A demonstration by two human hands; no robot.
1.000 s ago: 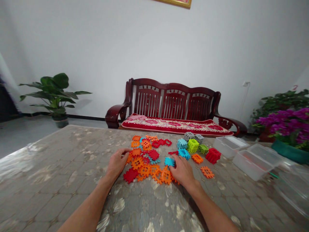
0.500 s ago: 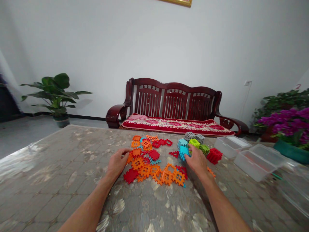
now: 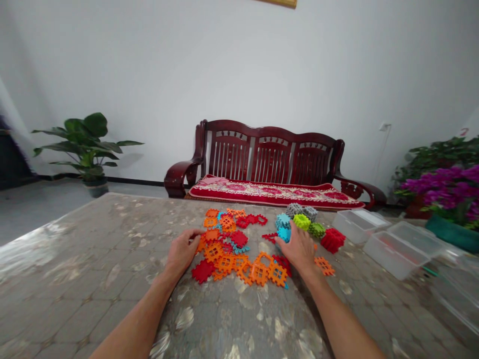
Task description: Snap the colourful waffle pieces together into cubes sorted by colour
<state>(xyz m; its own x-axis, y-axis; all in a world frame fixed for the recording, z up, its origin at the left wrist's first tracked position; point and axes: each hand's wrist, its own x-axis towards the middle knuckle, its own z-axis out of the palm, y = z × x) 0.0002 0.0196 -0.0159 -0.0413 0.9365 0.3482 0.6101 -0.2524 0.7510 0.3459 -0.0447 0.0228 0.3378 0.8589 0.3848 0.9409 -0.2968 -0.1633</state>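
Observation:
My right hand (image 3: 300, 249) has its thumb and fingers round a stack of blue notched building tiles (image 3: 284, 234), partly hidden by the hand. A lighter blue stack (image 3: 283, 221) stands just behind it. Beside the left edge of a loose spread of orange tiles (image 3: 213, 252) rests my left hand (image 3: 183, 251), thumb and forefinger apart with nothing seen between them. Red tiles (image 3: 203, 271) lie among the orange ones. Grey (image 3: 294, 210), lime green (image 3: 301, 222) and red stacks (image 3: 333, 240) stand behind and right of my right hand.
Clear plastic boxes (image 3: 396, 257) stand at the right of the patterned tabletop (image 3: 123, 244). Purple flowers in a green pot (image 3: 454, 234) are beyond them. Past the table's far edge is a wooden bench (image 3: 271, 154). One orange tile (image 3: 324, 266) lies right of my right wrist.
My right hand has shifted slightly left and toward me over the blue stack, covering more of it. More of the orange tile by the right wrist shows. The left hand is nearly still.

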